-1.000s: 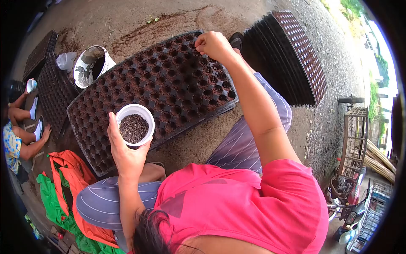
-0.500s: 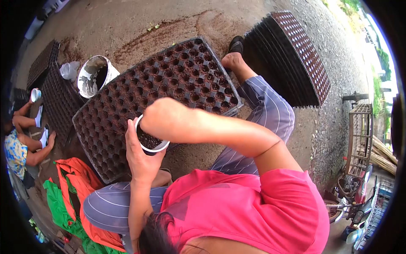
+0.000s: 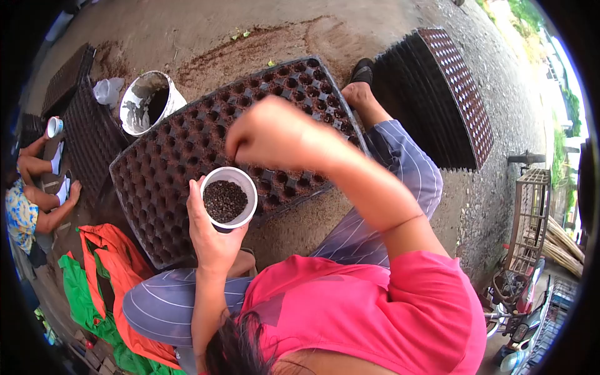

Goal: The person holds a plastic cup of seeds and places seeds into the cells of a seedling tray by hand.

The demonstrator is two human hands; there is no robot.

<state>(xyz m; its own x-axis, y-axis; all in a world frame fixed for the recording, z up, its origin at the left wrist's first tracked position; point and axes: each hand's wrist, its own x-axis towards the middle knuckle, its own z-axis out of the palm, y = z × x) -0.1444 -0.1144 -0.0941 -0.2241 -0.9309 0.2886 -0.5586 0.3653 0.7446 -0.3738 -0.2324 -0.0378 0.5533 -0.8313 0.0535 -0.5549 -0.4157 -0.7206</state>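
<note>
Cup (image 3: 252, 197) sits gripped by our left hand (image 3: 214, 244), likely keeping grains (image 3: 225, 201) handy. At one o'clock our right hand (image 3: 267, 132) blurs, its grip unclear.

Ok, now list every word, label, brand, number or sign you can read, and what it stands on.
None can be read.
No lettering shows on the near white plastic cup, the seedling tray or the bucket.
Any marks on the far cup or the motorcycle are too small to read.

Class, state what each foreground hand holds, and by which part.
Left hand: the white cup, by its outer side. Right hand: too blurred to tell whether it holds anything.
</note>
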